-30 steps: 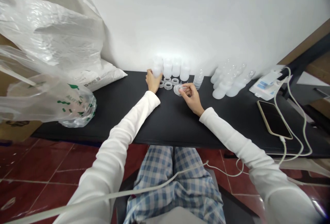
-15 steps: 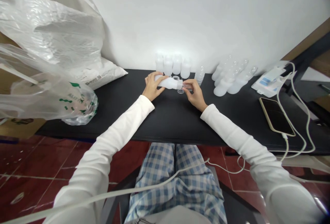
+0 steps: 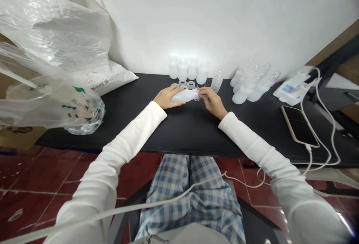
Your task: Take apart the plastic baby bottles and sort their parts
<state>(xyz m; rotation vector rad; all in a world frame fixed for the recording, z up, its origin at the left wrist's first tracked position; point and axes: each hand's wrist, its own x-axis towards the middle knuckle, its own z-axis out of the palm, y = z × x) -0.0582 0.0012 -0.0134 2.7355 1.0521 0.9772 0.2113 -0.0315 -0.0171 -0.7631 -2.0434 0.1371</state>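
My left hand (image 3: pixel 166 97) is closed round a small white plastic bottle (image 3: pixel 183 95) held on its side just above the black table (image 3: pixel 185 128). My right hand (image 3: pixel 213 101) pinches a small clear part (image 3: pixel 199 94) at the bottle's mouth. Several white bottles (image 3: pixel 187 69) stand upright in a row against the wall behind my hands. A few clear rings (image 3: pixel 187 84) lie in front of that row. A clear ribbed bottle (image 3: pixel 216 81) stands just right of them.
Several white bottles (image 3: pixel 249 85) lie tipped at the back right. A phone (image 3: pixel 299 125) on a white cable (image 3: pixel 322 116) and a white packet (image 3: pixel 291 85) lie at the right. Plastic bags (image 3: pixel 53 68) and a white sack (image 3: pixel 109 81) crowd the left end.
My left hand took a white bottle from the back row and brought it down on its side. My right hand carried the clear part to its mouth. Both hands have drawn slightly nearer me.
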